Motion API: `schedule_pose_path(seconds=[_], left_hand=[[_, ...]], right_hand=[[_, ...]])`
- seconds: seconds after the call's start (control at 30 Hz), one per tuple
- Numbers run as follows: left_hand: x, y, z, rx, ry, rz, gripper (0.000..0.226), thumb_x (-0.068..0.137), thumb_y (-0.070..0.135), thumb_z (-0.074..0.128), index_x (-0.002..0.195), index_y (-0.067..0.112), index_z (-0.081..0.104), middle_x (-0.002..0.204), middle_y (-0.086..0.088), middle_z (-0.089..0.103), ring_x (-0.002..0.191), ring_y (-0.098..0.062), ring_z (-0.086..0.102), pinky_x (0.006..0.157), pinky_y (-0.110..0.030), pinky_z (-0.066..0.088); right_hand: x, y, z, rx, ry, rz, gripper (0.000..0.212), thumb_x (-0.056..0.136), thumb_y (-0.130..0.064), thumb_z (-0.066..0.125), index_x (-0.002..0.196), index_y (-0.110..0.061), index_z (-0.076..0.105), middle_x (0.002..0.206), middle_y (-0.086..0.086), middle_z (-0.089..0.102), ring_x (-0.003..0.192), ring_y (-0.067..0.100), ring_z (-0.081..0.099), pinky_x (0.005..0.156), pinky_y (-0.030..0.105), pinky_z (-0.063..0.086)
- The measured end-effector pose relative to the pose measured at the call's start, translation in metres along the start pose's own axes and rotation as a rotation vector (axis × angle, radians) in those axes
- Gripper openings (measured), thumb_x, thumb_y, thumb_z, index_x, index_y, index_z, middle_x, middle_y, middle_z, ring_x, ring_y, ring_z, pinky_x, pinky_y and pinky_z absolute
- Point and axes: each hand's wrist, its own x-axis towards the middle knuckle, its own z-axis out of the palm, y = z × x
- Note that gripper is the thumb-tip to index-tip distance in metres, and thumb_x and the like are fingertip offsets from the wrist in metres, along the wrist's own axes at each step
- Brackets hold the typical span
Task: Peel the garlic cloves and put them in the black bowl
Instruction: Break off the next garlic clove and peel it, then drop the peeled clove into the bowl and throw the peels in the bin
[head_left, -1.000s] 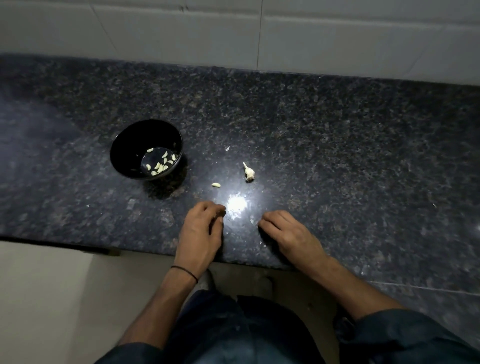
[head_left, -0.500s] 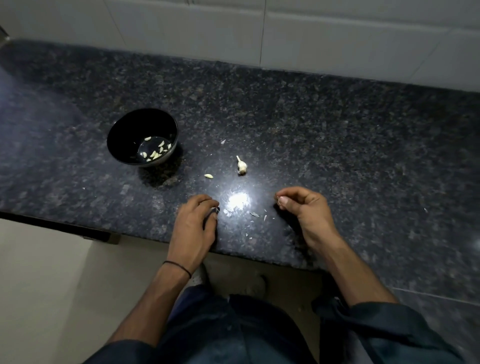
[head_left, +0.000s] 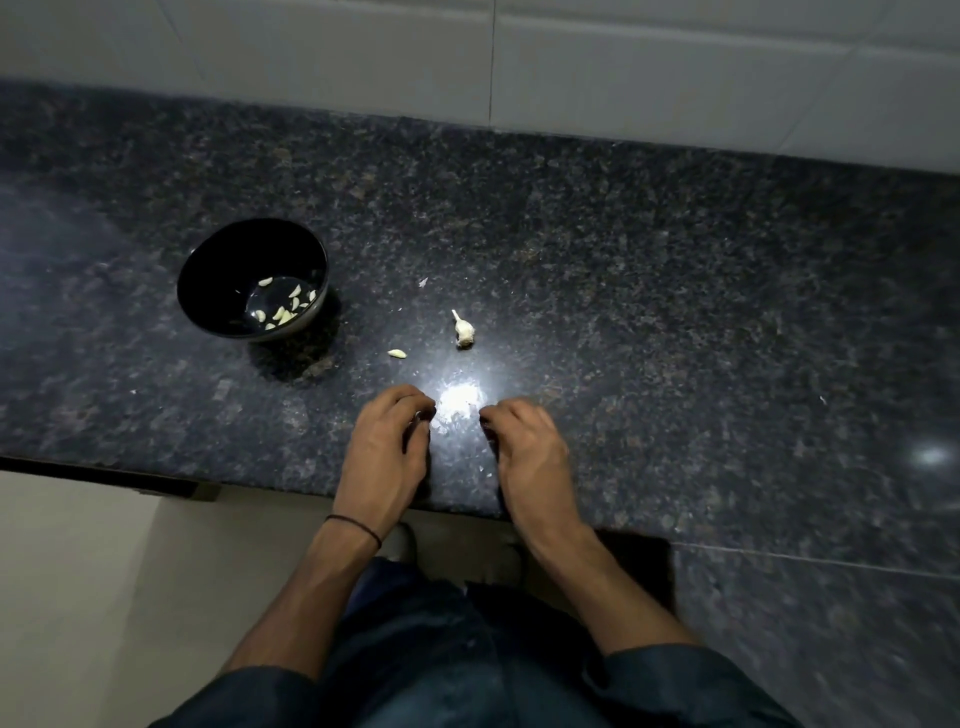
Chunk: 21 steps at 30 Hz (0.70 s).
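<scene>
A dark speckled granite countertop (head_left: 675, 286) fills the middle of the frame, below a white tiled wall (head_left: 675, 78). At lower centre, the left hand (head_left: 387, 452) and right hand (head_left: 524, 452) rest at the counter's near edge. Both have their fingers curled down, and I cannot tell whether either holds anything. At centre left, a round black bowl (head_left: 223, 270) holds pale peeled garlic cloves (head_left: 283, 313). Right of it lie a whitish garlic stem core (head_left: 462, 328) and, nearer the bowl, one loose peeled clove (head_left: 397, 353).
</scene>
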Motion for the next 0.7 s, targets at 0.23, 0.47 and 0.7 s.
schedule_pose_path(seconds=[0.23, 0.47, 0.7], left_hand=[[-0.001, -0.013, -0.004, -0.058, 0.030, 0.024, 0.017, 0.085, -0.003, 0.074, 0.098, 0.008, 0.076, 0.115, -0.002, 0.066, 0.109, -0.019, 0.062, 0.095, -0.042, 0.054], [0.013, -0.016, -0.008, -0.030, 0.001, 0.086, 0.013, 0.082, -0.006, 0.074, 0.080, 0.007, 0.072, 0.096, 0.001, 0.065, 0.090, -0.020, 0.063, 0.081, -0.036, 0.051], [0.030, -0.028, -0.008, 0.088, -0.163, 0.219, 0.029, 0.080, -0.012, 0.060, 0.077, 0.017, 0.055, 0.083, 0.000, 0.051, 0.078, -0.020, 0.043, 0.067, -0.034, 0.037]], right_hand=[[-0.008, 0.004, -0.004, -0.253, -0.048, -0.288, 0.022, 0.087, -0.003, 0.064, 0.109, -0.006, 0.067, 0.098, 0.008, 0.063, 0.087, 0.024, 0.056, 0.072, 0.035, 0.052], [0.002, 0.004, -0.006, -0.145, -0.050, -0.192, 0.027, 0.098, -0.004, 0.047, 0.119, -0.005, 0.063, 0.107, 0.009, 0.065, 0.094, 0.022, 0.057, 0.085, 0.027, 0.047], [0.016, -0.012, -0.025, 0.835, 0.205, 0.749, 0.024, 0.089, 0.005, 0.069, 0.101, -0.015, 0.072, 0.096, 0.004, 0.074, 0.085, 0.009, 0.067, 0.078, 0.019, 0.054]])
